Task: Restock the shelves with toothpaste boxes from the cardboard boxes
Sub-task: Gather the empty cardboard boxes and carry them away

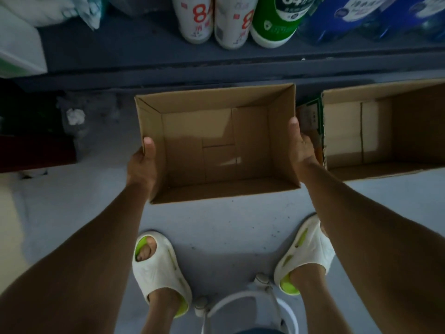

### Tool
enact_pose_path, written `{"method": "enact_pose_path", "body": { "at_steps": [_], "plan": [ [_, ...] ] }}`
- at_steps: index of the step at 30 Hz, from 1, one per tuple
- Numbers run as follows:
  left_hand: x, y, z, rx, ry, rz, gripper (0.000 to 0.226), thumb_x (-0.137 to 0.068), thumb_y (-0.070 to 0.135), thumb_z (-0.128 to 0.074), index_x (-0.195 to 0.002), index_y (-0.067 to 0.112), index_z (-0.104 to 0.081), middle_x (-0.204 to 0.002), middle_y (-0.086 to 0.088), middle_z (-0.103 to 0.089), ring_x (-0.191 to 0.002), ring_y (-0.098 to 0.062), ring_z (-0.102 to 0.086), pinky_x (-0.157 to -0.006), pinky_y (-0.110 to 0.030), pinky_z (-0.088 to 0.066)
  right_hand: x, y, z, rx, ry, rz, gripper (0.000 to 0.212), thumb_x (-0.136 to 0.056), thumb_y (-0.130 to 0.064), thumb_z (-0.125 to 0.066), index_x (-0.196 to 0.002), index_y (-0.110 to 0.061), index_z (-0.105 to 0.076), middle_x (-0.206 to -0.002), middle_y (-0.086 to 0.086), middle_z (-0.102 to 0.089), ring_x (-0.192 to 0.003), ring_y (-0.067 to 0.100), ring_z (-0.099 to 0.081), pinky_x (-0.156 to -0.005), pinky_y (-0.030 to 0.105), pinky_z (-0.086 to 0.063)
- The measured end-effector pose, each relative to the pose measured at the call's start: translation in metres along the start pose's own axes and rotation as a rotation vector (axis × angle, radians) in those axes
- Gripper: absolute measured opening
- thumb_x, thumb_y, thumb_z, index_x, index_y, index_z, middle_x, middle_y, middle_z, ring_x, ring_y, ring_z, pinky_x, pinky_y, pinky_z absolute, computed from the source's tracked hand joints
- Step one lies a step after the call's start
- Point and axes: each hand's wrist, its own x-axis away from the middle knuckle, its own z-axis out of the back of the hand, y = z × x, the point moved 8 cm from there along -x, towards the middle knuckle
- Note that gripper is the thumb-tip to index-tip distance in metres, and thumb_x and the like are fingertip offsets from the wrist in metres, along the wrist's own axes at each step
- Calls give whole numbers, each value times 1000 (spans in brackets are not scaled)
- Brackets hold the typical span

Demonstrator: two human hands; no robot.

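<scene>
- Corrugated brown cardboard box (216, 145), open-topped, held over the grey floor (228, 225) in front of the lowest shelf (168, 56); interior shows only its folded bottom flaps, no toothpaste boxes visible inside.
- Left hand (142, 162) grips the box's left wall, thumb hooked over the rim, fingers hidden on the outer face.
- Right hand (301, 145) grips the right wall the same way, thumb on the rim, fingers out of sight outside.
- Handling, judged: empty, so likely very light; walls stiff enough to carry but apt to bow if squeezed; dry matte board, not slippery; a two-sided hold at mid-wall, as here, suits it, and one hand on a rim would probably serve.
- Second cardboard box (385, 131), just to the right on the floor, also open; its visible floor is bare, the far right part is cut off by the frame.
- Green-edged carton (313, 114) wedged between the two boxes; print too small to read.
- Shelf stock: white bottles (214, 20) with a large red "8" and further unreadable characters; green-and-white bottle (277, 22) marked "84"; blue bottles (361, 18), white labels blurred.
- White slippers (161, 266) with green lining on the person's feet, below the box.
</scene>
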Motion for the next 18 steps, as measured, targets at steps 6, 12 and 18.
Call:
{"method": "enact_pose_path", "body": {
  "at_steps": [6, 12, 18],
  "plan": [
    [49, 18, 30, -108, -20, 22, 65, -97, 61, -29, -133, 12, -53, -135, -20, -52, -125, -40, -47, -108, -52, -36, 67, 13, 36, -165, 1, -71, 68, -96, -61, -30, -147, -16, -36, -151, 9, -38, -138, 31, -36, -115, 46, -26],
    [125, 80, 55, -275, -75, -85, 79, -93, 67, -20, -127, 5, -55, -125, -28, -55, -117, -45, -50, -101, -52, -39, 141, 26, 99, -266, 6, -172, 72, -92, -66, -30, -145, -17, -39, -148, 12, -43, -133, 35, -42, -112, 53, -32],
    [212, 168, 50, -278, -144, -141, 64, -99, 55, -27, -140, 11, -47, -143, -21, -45, -132, -39, -41, -107, -45, -31, 211, 10, 201, -317, 86, -146, 72, -94, -66, -26, -143, -16, -43, -145, 11, -46, -134, 35, -42, -113, 53, -31]
  ]
}}
